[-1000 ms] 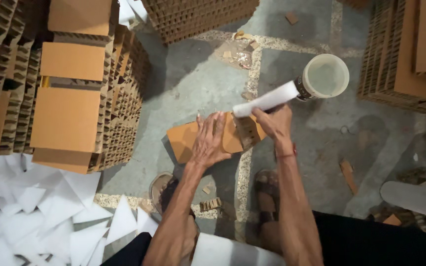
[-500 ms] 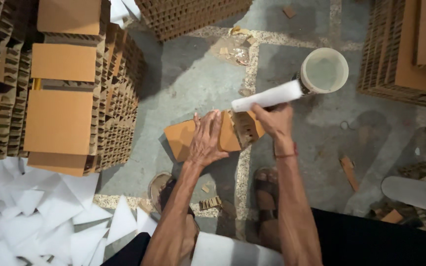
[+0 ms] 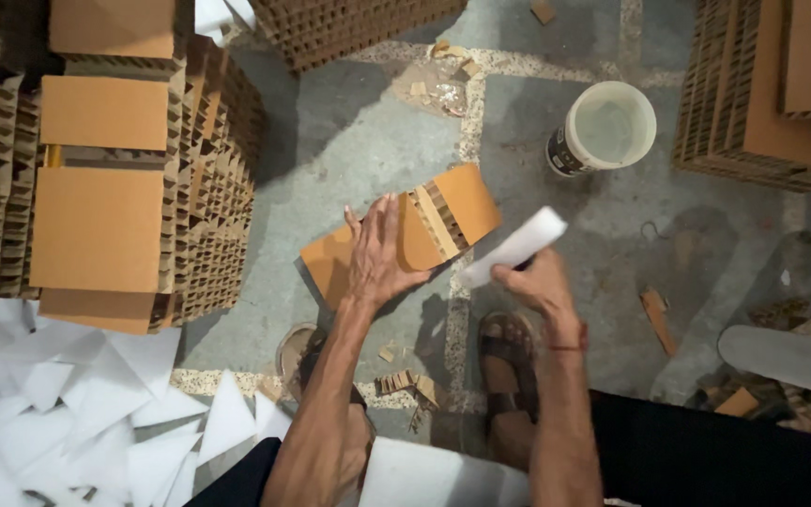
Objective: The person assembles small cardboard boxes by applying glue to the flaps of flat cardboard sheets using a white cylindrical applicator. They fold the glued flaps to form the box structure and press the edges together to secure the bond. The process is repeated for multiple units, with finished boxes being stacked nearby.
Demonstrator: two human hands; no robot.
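Head view shows your left hand (image 3: 382, 253) lying flat and open on a brown cardboard piece (image 3: 405, 235) in the middle of the frame. Your fingers (image 3: 389, 214) are spread out and press down on the top of it. They do not wrap around it. The cardboard piece is tilted, and its ribbed inside shows near the right end.

Your right hand (image 3: 537, 282) is just to the right of it. It is closed around a white strip (image 3: 513, 248), which looks blurry. The strip sticks out up and to the left, with its lower end near the cardboard edge.

A white bucket (image 3: 603, 127) stands on the grey floor (image 3: 359, 131) at the upper right. Cardboard stacks (image 3: 114, 169) sit at the left. White paper sheets (image 3: 68, 413) lie at the lower left.
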